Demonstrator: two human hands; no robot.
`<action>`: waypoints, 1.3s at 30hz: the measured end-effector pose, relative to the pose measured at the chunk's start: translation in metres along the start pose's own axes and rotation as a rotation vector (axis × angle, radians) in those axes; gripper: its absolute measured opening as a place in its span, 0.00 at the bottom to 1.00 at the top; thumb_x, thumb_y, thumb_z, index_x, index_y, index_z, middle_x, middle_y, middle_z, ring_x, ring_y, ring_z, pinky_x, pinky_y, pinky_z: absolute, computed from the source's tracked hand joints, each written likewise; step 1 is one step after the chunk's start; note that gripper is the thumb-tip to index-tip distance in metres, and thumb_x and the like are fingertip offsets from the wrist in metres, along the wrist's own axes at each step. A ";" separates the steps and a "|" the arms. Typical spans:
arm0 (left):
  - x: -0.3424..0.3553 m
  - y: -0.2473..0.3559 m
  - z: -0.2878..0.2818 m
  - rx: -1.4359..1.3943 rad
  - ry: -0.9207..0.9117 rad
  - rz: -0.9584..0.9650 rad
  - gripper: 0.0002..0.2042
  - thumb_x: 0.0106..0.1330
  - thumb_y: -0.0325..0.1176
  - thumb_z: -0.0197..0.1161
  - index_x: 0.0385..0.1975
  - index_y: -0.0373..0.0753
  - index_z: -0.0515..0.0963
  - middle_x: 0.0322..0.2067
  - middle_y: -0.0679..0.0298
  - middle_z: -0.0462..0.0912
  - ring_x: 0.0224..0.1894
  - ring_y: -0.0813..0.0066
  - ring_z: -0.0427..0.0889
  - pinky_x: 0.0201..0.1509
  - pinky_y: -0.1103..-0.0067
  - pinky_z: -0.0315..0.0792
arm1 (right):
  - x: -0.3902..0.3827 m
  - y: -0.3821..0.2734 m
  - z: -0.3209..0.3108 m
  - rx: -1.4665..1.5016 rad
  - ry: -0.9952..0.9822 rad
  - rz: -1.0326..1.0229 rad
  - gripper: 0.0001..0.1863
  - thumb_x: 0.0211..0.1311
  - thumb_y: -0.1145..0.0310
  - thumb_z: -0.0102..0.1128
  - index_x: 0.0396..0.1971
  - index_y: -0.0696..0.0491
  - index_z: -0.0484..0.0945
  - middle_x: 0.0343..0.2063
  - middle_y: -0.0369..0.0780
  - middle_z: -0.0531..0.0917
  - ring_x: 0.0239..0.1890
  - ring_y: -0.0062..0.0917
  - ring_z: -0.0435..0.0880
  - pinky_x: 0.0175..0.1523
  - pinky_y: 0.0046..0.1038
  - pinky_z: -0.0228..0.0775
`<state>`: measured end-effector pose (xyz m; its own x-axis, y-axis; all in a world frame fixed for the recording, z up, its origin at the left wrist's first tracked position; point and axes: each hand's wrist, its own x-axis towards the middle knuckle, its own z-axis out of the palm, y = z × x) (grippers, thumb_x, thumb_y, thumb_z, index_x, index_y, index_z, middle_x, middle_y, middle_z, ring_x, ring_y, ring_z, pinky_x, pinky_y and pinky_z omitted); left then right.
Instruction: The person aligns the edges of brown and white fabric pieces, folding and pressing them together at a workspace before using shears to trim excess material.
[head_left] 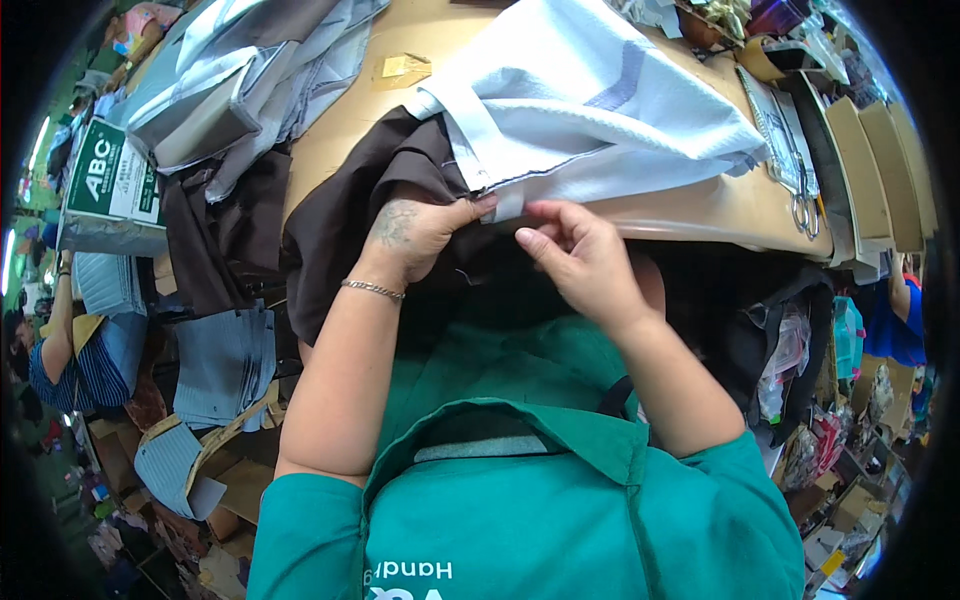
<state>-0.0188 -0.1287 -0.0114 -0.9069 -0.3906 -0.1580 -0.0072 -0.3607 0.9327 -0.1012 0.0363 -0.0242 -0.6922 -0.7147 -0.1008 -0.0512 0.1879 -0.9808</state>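
Observation:
White fabric (560, 90) and dark brown fabric (370, 180) meet along a seam near the table's front edge. My left hand (420, 235) pinches the brown piece at that seam, its thumb pressing by the corner of the white cloth. Just to the right, my right hand (580, 250) curls its fingers at the lower edge of a white strip (508, 202), with thumb and forefinger slightly apart. Whether the right fingertips grip the strip or only touch it, I cannot tell. The brown fabric hangs over the table edge toward my lap.
Scissors (803, 195) lie on a notepad (775, 120) at the table's right. Grey and white sewn pieces (230, 90) are heaped at the left, above a green-and-white box (112, 180). Stacked grey-blue panels (225, 365) sit lower left. Cardboard pieces (870, 170) stand far right. Other people work at both sides.

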 end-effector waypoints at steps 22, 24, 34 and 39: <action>-0.012 -0.022 -0.028 0.221 0.100 0.124 0.29 0.51 0.20 0.64 0.55 0.32 0.63 0.48 0.61 0.73 0.50 0.71 0.73 0.55 0.75 0.67 | -0.003 -0.022 -0.004 -0.633 0.161 -0.636 0.09 0.48 0.75 0.61 0.32 0.58 0.75 0.28 0.43 0.75 0.33 0.39 0.75 0.42 0.35 0.68; -0.021 -0.013 -0.013 0.137 0.128 0.077 0.29 0.50 0.20 0.65 0.55 0.32 0.63 0.48 0.61 0.74 0.50 0.71 0.73 0.57 0.75 0.66 | 0.008 -0.040 -0.011 -0.656 0.170 -0.708 0.09 0.48 0.74 0.61 0.30 0.58 0.75 0.28 0.43 0.76 0.33 0.39 0.75 0.42 0.35 0.69; -0.011 -0.012 -0.007 0.250 0.087 0.040 0.39 0.48 0.25 0.71 0.60 0.31 0.56 0.54 0.59 0.67 0.56 0.69 0.67 0.60 0.76 0.62 | 0.105 -0.051 0.005 -0.399 -0.175 -0.179 0.17 0.48 0.73 0.66 0.37 0.60 0.72 0.20 0.37 0.78 0.24 0.16 0.75 0.28 0.20 0.66; -0.010 -0.017 -0.006 0.270 0.181 0.081 0.39 0.46 0.25 0.72 0.59 0.31 0.59 0.53 0.59 0.69 0.55 0.68 0.68 0.61 0.75 0.61 | 0.090 -0.059 -0.010 -0.590 -0.267 -0.309 0.11 0.50 0.70 0.66 0.30 0.59 0.74 0.21 0.37 0.78 0.25 0.18 0.76 0.31 0.22 0.68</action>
<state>-0.0072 -0.1236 -0.0272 -0.8195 -0.5620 -0.1125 -0.0718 -0.0941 0.9930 -0.1681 -0.0326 0.0265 -0.3868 -0.9205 0.0556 -0.6496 0.2292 -0.7249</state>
